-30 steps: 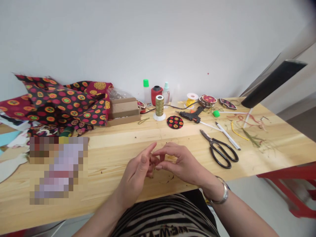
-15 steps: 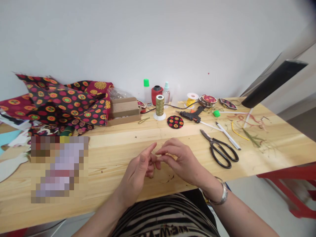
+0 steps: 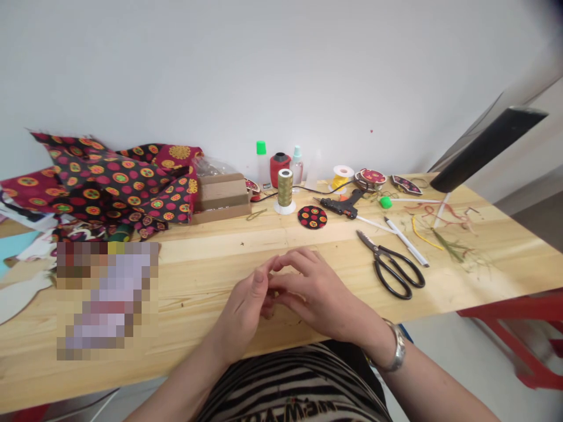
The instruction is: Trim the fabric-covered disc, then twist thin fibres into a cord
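My left hand (image 3: pixel 244 305) is over the front part of the table, thumb raised and index finger reaching out, its other fingers loosely bent and partly hidden. My right hand (image 3: pixel 310 287) meets it from the right, with curled fingers closed against the left fingers. Whatever may be between the fingertips is too small or too covered to make out. Beyond the hands lies a round patterned fabric disc (image 3: pixel 312 217). To the right of my right hand rest black-handled scissors (image 3: pixel 398 266).
Behind stand a gold thread spool (image 3: pixel 285 190), a red thread cone (image 3: pixel 280 167) and small bottles. A black glue gun (image 3: pixel 341 205) with a cord lies near a white pen (image 3: pixel 407 241). Patterned cloth (image 3: pixel 118 181) and a cardboard box (image 3: pixel 222 196) are at left, a black tube (image 3: pixel 488 149) at right.
My right hand has moved slightly left and closer in, its fingers now overlapping the left fingers more. My left index finger has drawn in. The objects on the table stay put.
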The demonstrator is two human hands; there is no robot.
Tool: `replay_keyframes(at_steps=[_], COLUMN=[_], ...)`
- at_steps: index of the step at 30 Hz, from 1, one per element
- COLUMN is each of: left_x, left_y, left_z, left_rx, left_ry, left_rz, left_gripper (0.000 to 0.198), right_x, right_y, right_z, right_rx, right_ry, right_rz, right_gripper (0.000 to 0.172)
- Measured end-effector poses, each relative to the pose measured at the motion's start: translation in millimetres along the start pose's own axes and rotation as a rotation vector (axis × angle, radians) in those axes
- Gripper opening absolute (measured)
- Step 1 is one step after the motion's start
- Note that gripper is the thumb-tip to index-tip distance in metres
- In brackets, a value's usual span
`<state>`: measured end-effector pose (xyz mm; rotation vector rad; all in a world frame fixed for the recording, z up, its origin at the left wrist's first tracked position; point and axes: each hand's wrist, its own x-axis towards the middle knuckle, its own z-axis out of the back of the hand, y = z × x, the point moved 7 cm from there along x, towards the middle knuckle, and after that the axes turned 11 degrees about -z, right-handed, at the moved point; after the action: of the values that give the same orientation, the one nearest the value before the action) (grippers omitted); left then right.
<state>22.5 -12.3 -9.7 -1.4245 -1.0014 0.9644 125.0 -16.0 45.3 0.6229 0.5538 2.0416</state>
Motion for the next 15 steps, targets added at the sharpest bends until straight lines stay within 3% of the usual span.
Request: replay_keyframes(at_steps=[7,15], left_x=[1,3], left_y=[-3,-6], left_z=[-1.1,1.1], left_rx=[0.119,0.121], left_ry=[0.040,0.006], left_rz=[-0.010,-0.025], left_gripper=[0.060,0.057], right_x=[0,0], right_y=[10,11], right_z=[-2,-7], right_rx=[-0.284,-0.357], right_ry=[0.003,-0.041], right_rz=[0.106,0.148], right_gripper=[0.016,0.016])
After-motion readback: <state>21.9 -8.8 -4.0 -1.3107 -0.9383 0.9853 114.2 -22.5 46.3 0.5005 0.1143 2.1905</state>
